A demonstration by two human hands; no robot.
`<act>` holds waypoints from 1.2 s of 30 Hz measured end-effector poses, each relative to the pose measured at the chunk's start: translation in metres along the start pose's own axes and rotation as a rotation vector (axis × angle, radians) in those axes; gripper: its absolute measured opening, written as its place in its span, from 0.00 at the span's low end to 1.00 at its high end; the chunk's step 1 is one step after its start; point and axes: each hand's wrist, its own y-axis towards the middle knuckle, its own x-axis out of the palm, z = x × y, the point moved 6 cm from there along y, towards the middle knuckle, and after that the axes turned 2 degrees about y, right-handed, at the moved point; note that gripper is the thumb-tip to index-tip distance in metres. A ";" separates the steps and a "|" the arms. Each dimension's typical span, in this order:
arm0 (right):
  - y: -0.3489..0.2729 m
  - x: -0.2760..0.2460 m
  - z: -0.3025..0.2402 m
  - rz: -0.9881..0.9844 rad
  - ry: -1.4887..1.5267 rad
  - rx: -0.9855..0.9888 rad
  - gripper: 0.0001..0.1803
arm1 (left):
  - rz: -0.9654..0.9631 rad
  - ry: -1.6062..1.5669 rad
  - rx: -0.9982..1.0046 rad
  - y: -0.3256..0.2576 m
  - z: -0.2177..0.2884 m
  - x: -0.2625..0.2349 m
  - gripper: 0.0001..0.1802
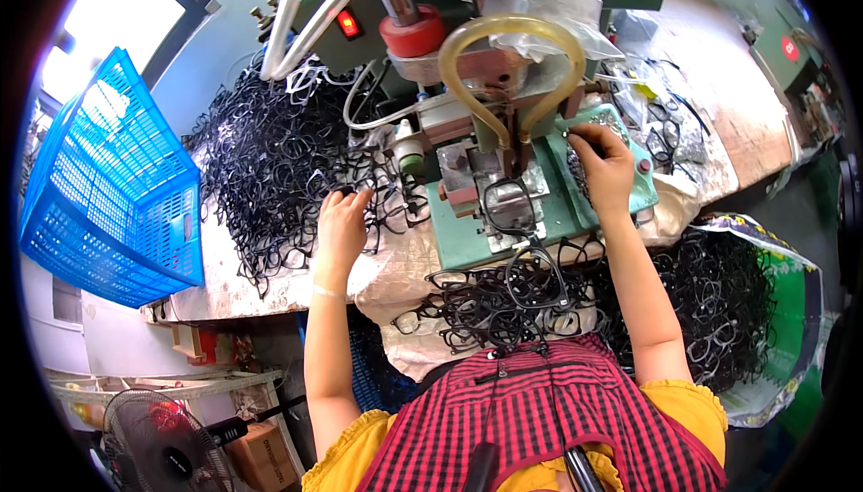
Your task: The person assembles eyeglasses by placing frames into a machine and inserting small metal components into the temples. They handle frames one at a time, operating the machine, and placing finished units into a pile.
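Observation:
My left hand (pixel 342 224) is at the right side of a large heap of black eyeglass frames (pixel 270 146), its fingers closed on a dark frame at the fingertips. To the right, my right hand (pixel 604 166) reaches over a green tray (pixel 640 188) of small parts, thumb and fingers pinched; what they hold is too small to tell. Between my hands stands a green press machine (pixel 463 238). A black eyeglass frame (pixel 509 207) sits at its metal fixture, under a looped yellowish hose (pixel 447 58). Another frame (pixel 537 278) lies just below, at the near edge.
More black frames (pixel 476 303) lie close to my apron, and others fill a sack (pixel 800 312) at right. A blue plastic basket (pixel 117 222) stands at left. Below it is a fan (pixel 166 447). Plastic bags (pixel 548 6) hang on the machine.

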 end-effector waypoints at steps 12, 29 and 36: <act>-0.044 -0.026 -0.073 -0.147 -0.233 -0.169 0.09 | 0.568 -1.592 -0.669 -0.033 -0.037 0.029 0.12; -0.046 0.057 -0.094 -0.217 0.289 0.062 0.31 | 0.818 -1.115 0.133 -0.002 0.117 -0.130 0.08; -0.025 0.017 -0.069 -0.316 -0.205 -0.134 0.18 | 0.507 -0.731 0.436 0.014 0.185 -0.130 0.16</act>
